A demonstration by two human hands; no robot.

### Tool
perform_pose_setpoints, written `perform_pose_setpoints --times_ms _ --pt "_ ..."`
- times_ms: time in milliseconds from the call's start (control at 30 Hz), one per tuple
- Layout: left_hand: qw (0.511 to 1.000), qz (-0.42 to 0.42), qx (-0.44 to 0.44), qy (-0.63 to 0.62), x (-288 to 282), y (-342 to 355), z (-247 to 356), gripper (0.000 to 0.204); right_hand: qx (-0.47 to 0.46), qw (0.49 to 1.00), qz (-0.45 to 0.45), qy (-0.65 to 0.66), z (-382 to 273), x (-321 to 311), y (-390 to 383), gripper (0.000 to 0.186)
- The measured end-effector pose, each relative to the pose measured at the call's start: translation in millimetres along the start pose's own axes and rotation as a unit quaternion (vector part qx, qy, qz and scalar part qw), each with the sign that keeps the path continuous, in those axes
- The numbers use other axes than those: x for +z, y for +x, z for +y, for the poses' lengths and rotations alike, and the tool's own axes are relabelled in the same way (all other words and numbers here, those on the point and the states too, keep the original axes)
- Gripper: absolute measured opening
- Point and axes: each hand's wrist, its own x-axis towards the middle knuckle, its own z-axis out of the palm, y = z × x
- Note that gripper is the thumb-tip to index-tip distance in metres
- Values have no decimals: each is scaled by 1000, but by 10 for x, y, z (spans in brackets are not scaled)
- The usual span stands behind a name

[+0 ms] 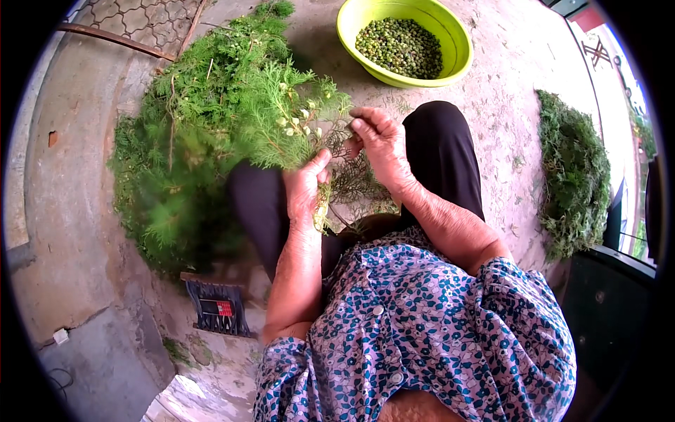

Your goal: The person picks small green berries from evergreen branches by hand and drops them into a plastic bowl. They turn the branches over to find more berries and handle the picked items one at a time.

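Green sprig (280,135) in left fingers (320,160)

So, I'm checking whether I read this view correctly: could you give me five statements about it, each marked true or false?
1. The left hand grips an arborvitae-like sprig. True.
2. The yellow-green basin is empty. False: it holds many small round green and dark pieces, likely cones.
3. The right hand rests on the basin's rim. False: it is raised beside the sprig, nearer the person than the basin.
4. A big pile of green branches lies toward the person's left. True.
5. The person wears a plain shirt. False: the shirt has a blue floral print.
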Motion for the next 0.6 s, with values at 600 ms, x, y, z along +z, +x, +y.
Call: perform_pose_setpoints --times_ms 600 --pt "999 3 41 19 70 -59 16 25 -62 983 -93 -148 3 45 -87 16"
